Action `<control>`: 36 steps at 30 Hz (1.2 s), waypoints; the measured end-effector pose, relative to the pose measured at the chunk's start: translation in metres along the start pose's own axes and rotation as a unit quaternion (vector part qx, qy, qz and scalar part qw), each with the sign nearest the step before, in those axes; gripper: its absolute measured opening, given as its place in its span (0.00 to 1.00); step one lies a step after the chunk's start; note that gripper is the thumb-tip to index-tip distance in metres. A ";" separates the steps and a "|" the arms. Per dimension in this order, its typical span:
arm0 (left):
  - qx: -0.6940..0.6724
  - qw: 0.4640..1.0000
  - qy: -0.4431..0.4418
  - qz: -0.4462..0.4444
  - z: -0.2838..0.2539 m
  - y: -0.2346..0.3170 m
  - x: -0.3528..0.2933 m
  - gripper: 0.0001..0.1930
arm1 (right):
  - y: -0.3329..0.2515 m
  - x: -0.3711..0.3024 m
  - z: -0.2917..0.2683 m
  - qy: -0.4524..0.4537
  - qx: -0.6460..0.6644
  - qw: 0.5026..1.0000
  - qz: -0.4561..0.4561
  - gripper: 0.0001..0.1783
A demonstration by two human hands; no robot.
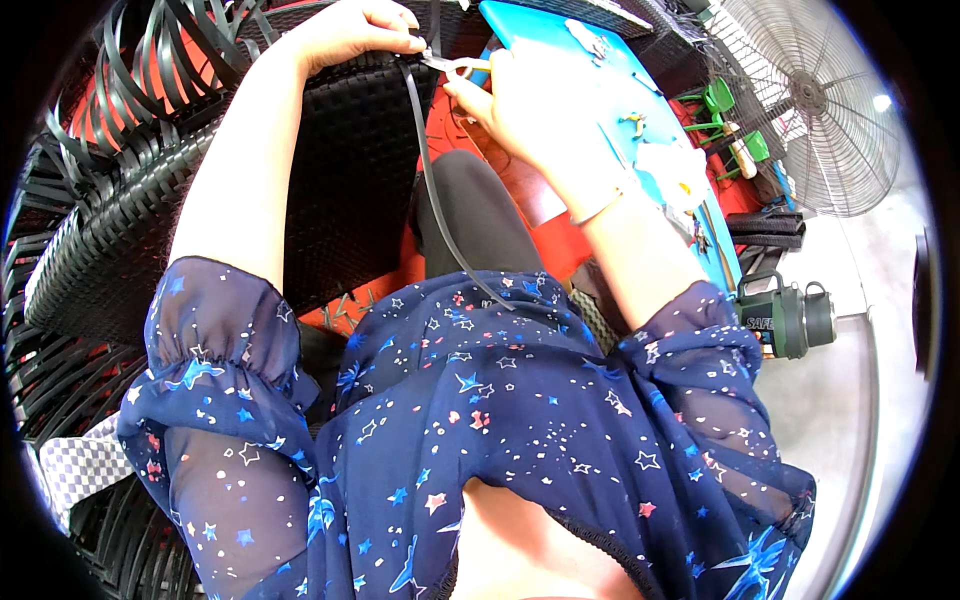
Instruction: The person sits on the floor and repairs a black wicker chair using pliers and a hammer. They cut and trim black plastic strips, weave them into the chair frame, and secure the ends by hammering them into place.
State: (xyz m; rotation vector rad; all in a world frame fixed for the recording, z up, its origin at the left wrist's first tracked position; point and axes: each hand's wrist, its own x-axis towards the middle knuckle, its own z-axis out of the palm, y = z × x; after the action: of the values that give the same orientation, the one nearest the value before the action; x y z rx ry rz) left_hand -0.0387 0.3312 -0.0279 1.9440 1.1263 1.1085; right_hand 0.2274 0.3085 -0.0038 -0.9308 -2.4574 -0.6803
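Observation:
My left hand (pixel 352 30) pinches the upper end of a long black plastic strip (pixel 432 190) that hangs down over my lap. It rests on top of a black woven wicker piece (pixel 340 170). My right hand (pixel 525 95) grips a small pair of scissors or pliers (pixel 458 66) with pale handles, its tip touching the strip right beside my left fingers. Both forearms reach upward out of blue star-patterned sleeves.
Loose black strips (pixel 150 70) curl at the upper left over a red surface. A blue board (pixel 590 70) with small tools lies at the upper right. A green flask (pixel 790 318) stands at the right, and a metal fan (pixel 815 100) beyond it.

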 end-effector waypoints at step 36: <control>-0.209 0.942 0.259 -0.040 0.023 0.044 -0.031 0.17 | 0.022 -0.008 -0.026 -0.068 0.330 0.938 0.086 0.31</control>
State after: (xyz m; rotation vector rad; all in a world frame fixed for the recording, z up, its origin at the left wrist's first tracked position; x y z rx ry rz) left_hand -0.0108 0.2820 -0.0135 1.2997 1.0992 1.7152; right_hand 0.2540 0.3044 0.0190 -0.9075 -2.4143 0.2775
